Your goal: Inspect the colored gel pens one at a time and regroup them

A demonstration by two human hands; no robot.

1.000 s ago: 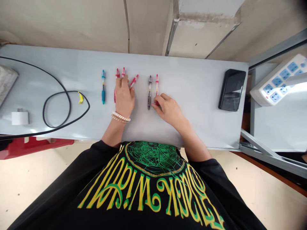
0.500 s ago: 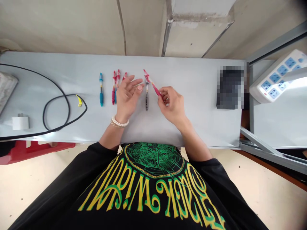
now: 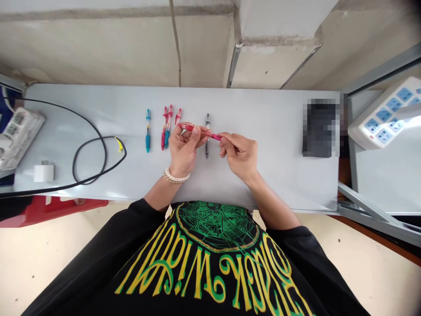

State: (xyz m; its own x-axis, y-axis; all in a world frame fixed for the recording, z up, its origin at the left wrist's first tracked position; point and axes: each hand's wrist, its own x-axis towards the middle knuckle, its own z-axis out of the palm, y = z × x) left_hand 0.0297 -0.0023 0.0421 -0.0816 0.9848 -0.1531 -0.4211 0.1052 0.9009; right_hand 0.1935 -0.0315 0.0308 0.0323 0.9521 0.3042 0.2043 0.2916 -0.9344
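Both my hands hold one red pen (image 3: 210,134) nearly level above the table. My left hand (image 3: 184,148) grips its clip-end half between thumb and fingers. The fingertips of my right hand (image 3: 239,153) pinch the other end. Below the held pen a black pen (image 3: 207,150) lies upright in the view, partly covered by my left fingers. Left of my left hand are a red pen (image 3: 163,131), a pen with a red top and blue grip (image 3: 169,116), and another red-topped pen (image 3: 178,116) whose lower part is hidden. Farther left lies a blue pen (image 3: 148,131).
A black cable (image 3: 104,163) with a yellow tag loops over the table's left side. Near it are a white charger plug (image 3: 44,171) and a power strip (image 3: 28,131). At the right end stands a dark blurred object (image 3: 318,127); beyond it is a white multi-socket (image 3: 383,114).
My left hand, open before, has closed on the red pen. The pen has swung from slanted to nearly level. The whole view has shifted slightly.
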